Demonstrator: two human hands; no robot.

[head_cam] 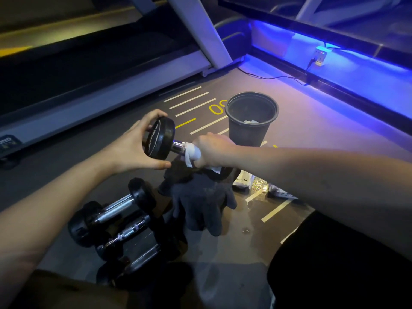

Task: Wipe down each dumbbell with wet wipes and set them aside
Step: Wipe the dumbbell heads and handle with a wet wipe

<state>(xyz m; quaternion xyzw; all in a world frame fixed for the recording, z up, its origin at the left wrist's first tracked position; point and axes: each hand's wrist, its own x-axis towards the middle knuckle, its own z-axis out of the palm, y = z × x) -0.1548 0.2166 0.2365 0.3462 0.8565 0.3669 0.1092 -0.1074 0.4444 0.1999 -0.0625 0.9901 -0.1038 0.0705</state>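
Three dumbbells [116, 228] lie bunched on the floor [301, 130] at your lower left, handles chrome, heads black. Above them your left hand [131, 148] cups the black head of the dumbbell [159, 139] you hold up in the air, fingers curled over its rim and thumb under it. Its chrome handle runs right into your right hand [214, 150], which is closed round the handle with a white wipe [192, 153] wrapped between palm and metal. A dark cloth [200, 204] lies crumpled on the floor beneath. Just beyond your right hand stands a black bin [250, 128] with white scraps inside.
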